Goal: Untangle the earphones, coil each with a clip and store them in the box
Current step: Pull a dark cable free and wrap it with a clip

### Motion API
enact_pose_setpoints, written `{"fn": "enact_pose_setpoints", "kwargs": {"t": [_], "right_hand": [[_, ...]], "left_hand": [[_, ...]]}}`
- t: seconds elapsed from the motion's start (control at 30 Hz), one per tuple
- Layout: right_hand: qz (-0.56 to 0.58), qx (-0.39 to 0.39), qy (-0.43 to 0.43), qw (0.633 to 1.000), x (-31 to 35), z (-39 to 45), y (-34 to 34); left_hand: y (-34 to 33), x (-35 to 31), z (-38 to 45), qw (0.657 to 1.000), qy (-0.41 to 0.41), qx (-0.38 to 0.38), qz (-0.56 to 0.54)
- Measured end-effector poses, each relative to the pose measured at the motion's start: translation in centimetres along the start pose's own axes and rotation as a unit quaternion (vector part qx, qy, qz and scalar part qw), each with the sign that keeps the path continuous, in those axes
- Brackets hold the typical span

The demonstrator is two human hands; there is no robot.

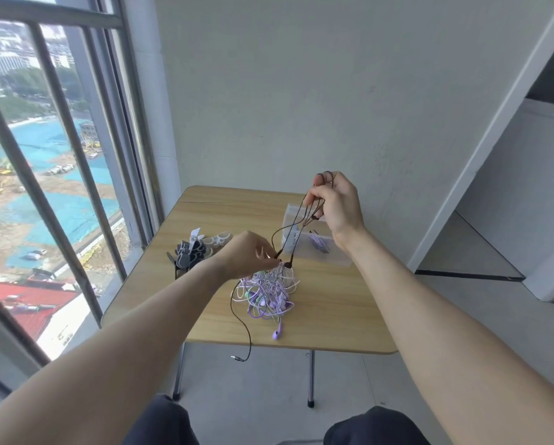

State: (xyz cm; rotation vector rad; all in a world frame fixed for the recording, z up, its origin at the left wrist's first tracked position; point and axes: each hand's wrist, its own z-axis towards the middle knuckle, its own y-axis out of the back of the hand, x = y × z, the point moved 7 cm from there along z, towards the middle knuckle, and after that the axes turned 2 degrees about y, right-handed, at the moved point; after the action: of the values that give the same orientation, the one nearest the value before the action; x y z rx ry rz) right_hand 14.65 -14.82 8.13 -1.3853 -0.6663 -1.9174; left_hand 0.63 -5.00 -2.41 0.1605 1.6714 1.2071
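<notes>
A tangle of purple, white and green earphones (267, 293) lies on the wooden table (327, 313). My left hand (246, 255) grips the top of the tangle and lifts it a little. My right hand (333, 200) is raised above the table and pinches loops of a black earphone cord (293, 226), which runs taut down into the tangle. The cord's plug end (238, 358) hangs over the table's front edge. A clear plastic box (307, 239) behind the tangle holds coiled earphones. Black and white clips (198, 248) lie in a pile at the left.
The small folding table stands against a white wall, with a large barred window (44, 155) to its left. A purple earbud (277, 334) lies near the front edge. My knees (375, 425) show below the table.
</notes>
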Motion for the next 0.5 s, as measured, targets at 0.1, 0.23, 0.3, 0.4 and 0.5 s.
{"fn": "enact_pose_setpoints", "kwargs": {"t": [0.1,0.23,0.3,0.4,0.5], "right_hand": [[-0.023,0.004,-0.013,1.000,-0.6,0.2,0.4],[0.002,0.017,-0.014,1.000,-1.2,0.3,0.2],[0.017,0.020,-0.014,1.000,-1.5,0.2,0.0],[0.034,0.012,-0.011,0.999,-1.7,0.2,0.1],[0.038,0.002,-0.013,0.999,-1.4,0.3,0.5]], "left_hand": [[-0.3,-0.2,-0.1,0.998,-0.006,0.017,-0.054],[-1.2,-0.7,-0.2,0.999,-0.009,0.012,-0.037],[-1.4,-1.0,-0.2,1.000,-0.009,-0.013,0.004],[-1.6,-0.8,0.0,0.998,0.023,-0.060,0.020],[-2.1,-0.3,0.0,0.996,0.047,-0.070,0.005]]}}
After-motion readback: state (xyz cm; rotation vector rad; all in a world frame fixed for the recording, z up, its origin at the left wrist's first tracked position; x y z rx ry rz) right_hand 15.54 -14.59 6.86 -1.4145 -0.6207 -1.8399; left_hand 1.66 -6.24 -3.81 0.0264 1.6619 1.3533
